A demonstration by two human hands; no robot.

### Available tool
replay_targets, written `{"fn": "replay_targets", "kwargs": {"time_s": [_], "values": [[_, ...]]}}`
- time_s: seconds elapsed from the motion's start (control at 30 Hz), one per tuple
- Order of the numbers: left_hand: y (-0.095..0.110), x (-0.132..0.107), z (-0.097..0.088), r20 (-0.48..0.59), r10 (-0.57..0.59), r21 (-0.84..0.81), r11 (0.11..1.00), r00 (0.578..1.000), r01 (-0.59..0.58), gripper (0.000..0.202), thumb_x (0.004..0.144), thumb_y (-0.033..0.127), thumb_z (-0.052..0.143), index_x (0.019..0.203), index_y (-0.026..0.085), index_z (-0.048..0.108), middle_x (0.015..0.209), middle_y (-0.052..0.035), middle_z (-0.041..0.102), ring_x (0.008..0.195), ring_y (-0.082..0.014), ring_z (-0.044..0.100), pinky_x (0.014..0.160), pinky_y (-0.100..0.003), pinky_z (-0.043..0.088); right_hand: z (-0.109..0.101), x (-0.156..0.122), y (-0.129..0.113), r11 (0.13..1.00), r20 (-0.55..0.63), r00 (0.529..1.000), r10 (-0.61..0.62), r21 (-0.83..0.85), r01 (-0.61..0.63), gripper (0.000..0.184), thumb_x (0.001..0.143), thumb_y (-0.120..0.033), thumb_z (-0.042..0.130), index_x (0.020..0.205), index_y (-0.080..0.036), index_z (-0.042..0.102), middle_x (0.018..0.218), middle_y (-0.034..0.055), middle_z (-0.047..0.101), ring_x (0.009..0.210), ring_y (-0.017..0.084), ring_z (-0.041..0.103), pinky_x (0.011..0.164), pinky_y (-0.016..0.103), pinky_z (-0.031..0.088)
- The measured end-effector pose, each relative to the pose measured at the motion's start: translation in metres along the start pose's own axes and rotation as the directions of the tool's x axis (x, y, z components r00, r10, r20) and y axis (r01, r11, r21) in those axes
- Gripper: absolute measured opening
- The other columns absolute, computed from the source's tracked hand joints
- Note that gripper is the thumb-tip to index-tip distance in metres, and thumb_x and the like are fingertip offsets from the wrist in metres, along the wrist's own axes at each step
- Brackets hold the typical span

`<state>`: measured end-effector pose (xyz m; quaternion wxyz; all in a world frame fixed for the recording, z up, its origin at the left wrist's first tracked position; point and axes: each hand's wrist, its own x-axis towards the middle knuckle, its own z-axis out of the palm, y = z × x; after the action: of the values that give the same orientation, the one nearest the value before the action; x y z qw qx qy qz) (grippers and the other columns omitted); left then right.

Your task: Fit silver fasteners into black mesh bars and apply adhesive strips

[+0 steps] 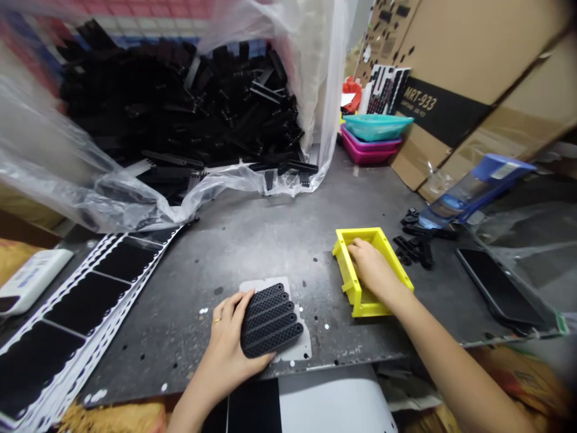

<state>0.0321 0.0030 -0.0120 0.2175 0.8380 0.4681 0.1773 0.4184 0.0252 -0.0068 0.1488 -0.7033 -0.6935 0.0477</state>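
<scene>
My left hand (229, 337) is closed around the left side of several black textured plastic strips (273, 322), laid side by side with rounded, holed ends. Under the strips lies a pale flat sheet (304, 343) near the table's front edge. My right hand (369, 264) reaches down into a yellow plastic bin (356, 304). Its fingertips are bent inside the bin, and whatever they touch is hidden.
A plastic-lined crate of black parts (180, 108) fills the back left. Black sheets with white borders (90, 300) lie left. At right are loose black pieces (417, 246), a blue clear container (473, 189), a phone (500, 285), coloured trays (374, 129) and cardboard boxes (478, 54).
</scene>
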Motion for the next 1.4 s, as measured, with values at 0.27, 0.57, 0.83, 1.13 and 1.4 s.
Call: {"fn": "replay_targets", "kwargs": {"time_s": [0.27,0.57,0.83,1.13,1.4], "values": [[0.012,-0.011,-0.004,0.025,-0.029,-0.038,0.999,0.999,0.03,0.148,0.058,0.063,0.093,0.167,0.034,-0.002,0.166,-0.0182,0.025,0.152,-0.0488,0.024,0.121,-0.071,0.03,-0.054,-0.024,-0.036,0.977,-0.241,0.955,-0.174,0.081,0.199,0.021,0.101,-0.03,0.057,0.103,-0.022,0.076,0.099,0.0058,0.072,0.086,0.021,0.071,0.079,0.037,0.058],[0.01,-0.033,0.005,-0.033,-0.06,0.014,0.998,0.998,0.06,0.121,0.082,0.057,0.079,0.167,0.03,-0.002,0.172,-0.0166,0.025,0.158,-0.0423,0.021,0.126,-0.063,0.026,0.028,-0.053,-0.185,0.76,-0.108,0.84,-0.532,0.377,0.53,0.034,0.102,-0.011,0.052,0.132,-0.017,0.065,0.12,0.0164,0.071,0.11,0.027,0.068,0.09,0.043,0.063],[0.015,-0.028,-0.003,-0.187,0.005,-0.081,0.997,0.982,-0.02,0.063,0.099,0.04,0.064,0.156,0.027,0.042,0.152,-0.0106,0.058,0.152,-0.0324,0.039,0.124,-0.054,0.031,0.019,-0.055,-0.167,0.73,-0.172,0.888,-0.427,0.514,0.451,0.043,0.1,-0.007,0.055,0.135,-0.03,0.063,0.106,0.0082,0.07,0.098,0.022,0.068,0.084,0.039,0.062],[0.026,0.0,-0.024,-0.167,0.174,0.048,0.985,0.971,-0.168,0.019,0.103,0.021,0.055,0.104,0.026,0.073,0.1,0.0024,0.077,0.118,-0.0202,0.065,0.124,-0.047,0.025,0.023,-0.049,-0.167,0.765,-0.1,0.919,-0.381,0.525,0.374,0.024,0.104,-0.018,0.054,0.12,-0.023,0.07,0.103,0.0092,0.067,0.096,0.021,0.067,0.085,0.038,0.061],[0.002,-0.006,-0.033,-0.337,0.094,0.198,0.98,0.937,-0.027,0.01,0.101,0.019,0.059,0.103,0.024,0.068,0.104,-0.0002,0.078,0.107,-0.0204,0.071,0.117,-0.047,0.033,0.003,-0.046,-0.15,0.72,-0.109,0.968,-0.227,0.65,0.242,0.026,0.101,-0.016,0.057,0.117,-0.028,0.074,0.105,0.0049,0.07,0.096,0.019,0.07,0.085,0.036,0.061]]}}
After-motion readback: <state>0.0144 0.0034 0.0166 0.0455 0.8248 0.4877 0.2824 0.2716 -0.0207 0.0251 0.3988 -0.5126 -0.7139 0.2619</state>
